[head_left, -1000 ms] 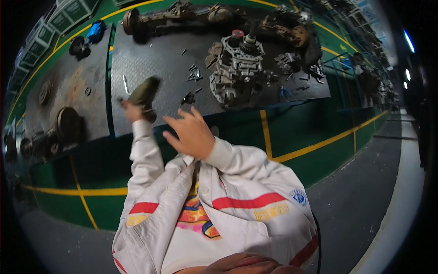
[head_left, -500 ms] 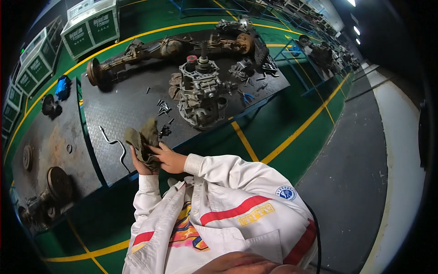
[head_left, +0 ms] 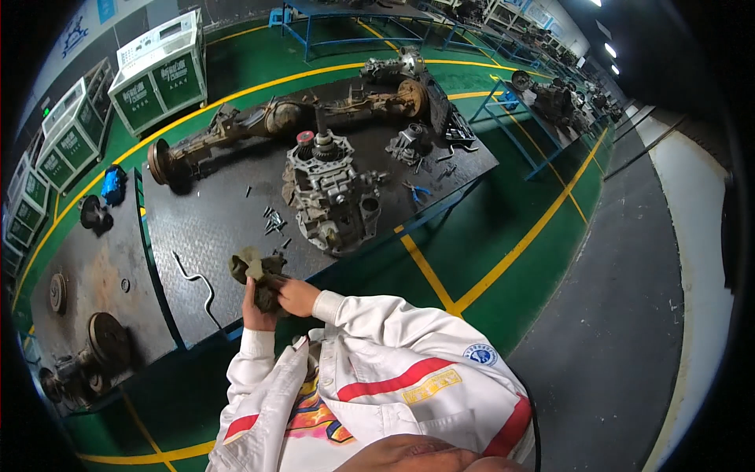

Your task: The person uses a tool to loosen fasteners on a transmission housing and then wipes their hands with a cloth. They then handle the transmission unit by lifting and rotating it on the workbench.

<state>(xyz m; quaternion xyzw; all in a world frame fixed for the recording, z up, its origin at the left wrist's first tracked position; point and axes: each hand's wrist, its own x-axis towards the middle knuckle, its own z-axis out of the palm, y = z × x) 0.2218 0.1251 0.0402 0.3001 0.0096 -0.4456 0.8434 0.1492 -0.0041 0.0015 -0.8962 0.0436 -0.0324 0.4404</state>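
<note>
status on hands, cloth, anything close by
Left bare hand, right bare hand: gripping crumpled olive-green cloth. Bent silver metal rod to the left. Grey metal gearbox ahead, right.

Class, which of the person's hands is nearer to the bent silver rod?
Left. The left hand is to the right of the rod, not touching it; the right hand is farther right, beyond the left.

Left hand (head_left: 258,310) extends forward, right hand (head_left: 300,298) angled leftward close beside it

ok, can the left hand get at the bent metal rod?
Likely yes: the bent metal rod lies left of the left hand, nothing between, though that hand holds the cloth.
</note>
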